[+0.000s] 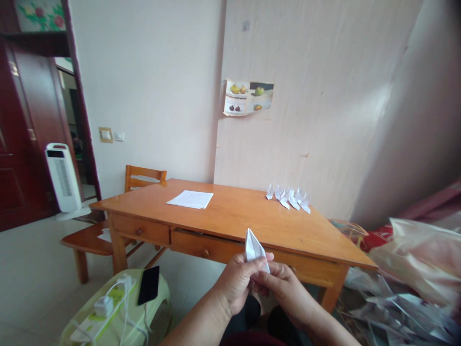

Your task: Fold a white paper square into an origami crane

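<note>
A folded piece of white paper [254,246], pointed at its upper end, is held in front of the table's near edge. My left hand [239,278] pinches its lower part from the left, thumb across the front. From the right, my right hand [279,278] grips the paper's lower right corner, and its fingers meet those of my left hand. Several folded white paper pieces [288,196] stand grouped at the table's back right. A stack of printed white sheets [190,199] lies on the left part of the wooden table [230,216].
At the lower left, a pale green stool [158,283] bears a power strip, chargers, cables and a black phone [149,285]. A wooden chair [144,177] and bench [86,240] stand left of the table. Plastic bags [414,254] are piled at the right.
</note>
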{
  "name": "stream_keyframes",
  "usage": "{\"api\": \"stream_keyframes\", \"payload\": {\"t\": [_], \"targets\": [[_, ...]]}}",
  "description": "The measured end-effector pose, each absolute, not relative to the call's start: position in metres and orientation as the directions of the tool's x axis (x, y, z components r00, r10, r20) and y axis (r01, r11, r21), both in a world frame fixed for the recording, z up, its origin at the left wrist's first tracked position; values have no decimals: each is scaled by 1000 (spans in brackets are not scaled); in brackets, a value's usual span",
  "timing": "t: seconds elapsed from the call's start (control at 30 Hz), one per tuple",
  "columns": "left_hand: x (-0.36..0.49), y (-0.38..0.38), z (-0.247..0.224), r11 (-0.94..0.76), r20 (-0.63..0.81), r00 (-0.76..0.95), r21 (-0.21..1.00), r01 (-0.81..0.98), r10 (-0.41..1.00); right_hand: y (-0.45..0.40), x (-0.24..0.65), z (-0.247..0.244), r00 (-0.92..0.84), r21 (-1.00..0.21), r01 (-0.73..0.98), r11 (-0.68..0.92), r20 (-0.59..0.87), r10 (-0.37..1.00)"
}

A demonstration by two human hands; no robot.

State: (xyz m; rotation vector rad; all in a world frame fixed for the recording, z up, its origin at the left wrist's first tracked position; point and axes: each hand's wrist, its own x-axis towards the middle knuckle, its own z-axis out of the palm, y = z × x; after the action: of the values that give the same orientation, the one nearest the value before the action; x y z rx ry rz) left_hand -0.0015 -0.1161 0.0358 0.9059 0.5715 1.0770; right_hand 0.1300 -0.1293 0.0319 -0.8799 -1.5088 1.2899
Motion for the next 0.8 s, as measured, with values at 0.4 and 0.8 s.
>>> {"api": "stream_keyframes", "payload": {"t": [0.4,0.8], "targets": [[-5,-110,39,177,22,345,827,-534,938,-130,131,32,-385,-986,-45,158,163,908],[-13,-107,50,156,77,328,763,-628,941,-129,134,27,-428,-990,-23,142,138,893]]}}
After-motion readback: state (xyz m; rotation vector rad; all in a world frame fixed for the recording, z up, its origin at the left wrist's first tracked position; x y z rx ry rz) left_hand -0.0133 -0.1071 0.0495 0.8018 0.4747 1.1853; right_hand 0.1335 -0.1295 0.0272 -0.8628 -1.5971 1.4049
